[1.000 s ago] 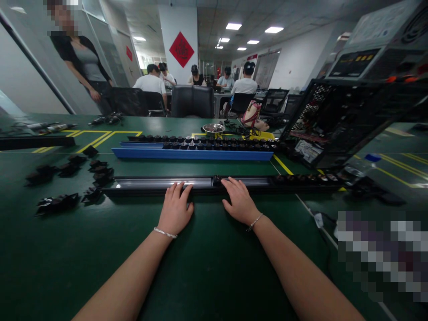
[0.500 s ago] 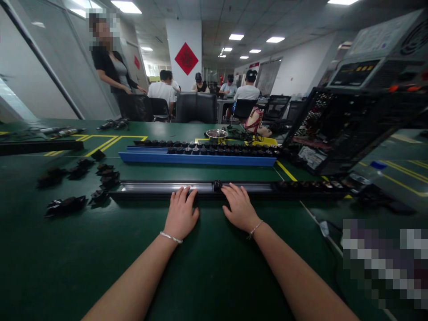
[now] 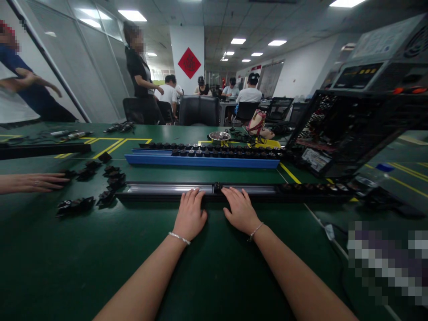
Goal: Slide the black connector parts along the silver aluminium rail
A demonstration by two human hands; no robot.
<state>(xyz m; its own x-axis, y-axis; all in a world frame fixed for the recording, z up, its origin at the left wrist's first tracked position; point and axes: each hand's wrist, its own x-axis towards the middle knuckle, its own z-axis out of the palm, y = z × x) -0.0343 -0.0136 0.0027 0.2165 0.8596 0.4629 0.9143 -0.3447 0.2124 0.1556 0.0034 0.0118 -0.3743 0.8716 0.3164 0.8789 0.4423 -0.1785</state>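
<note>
A long black rail with a shiny metallic channel (image 3: 160,189) lies across the green table before me. My left hand (image 3: 191,215) rests palm down, its slightly spread fingers over the rail's near edge. To its right, my right hand (image 3: 241,209) also lies palm down with fingers apart. Its leading fingertips touch or nearly touch a small black part (image 3: 217,187) sitting in the channel. Several similar black parts (image 3: 310,187) fill the rail's right end in a row. The undersides of my fingers are hidden.
Another person's hand (image 3: 33,182) reaches in at left, near loose black parts (image 3: 115,180). Behind the rail stands a blue rail (image 3: 200,161) with rows of black parts. A metal bowl (image 3: 219,136) is farther back; an open computer case (image 3: 347,133) stands at right.
The view has shifted slightly. My right hand and the small black part have moved a little left along the rail. Another person's hand has come in from the left.
</note>
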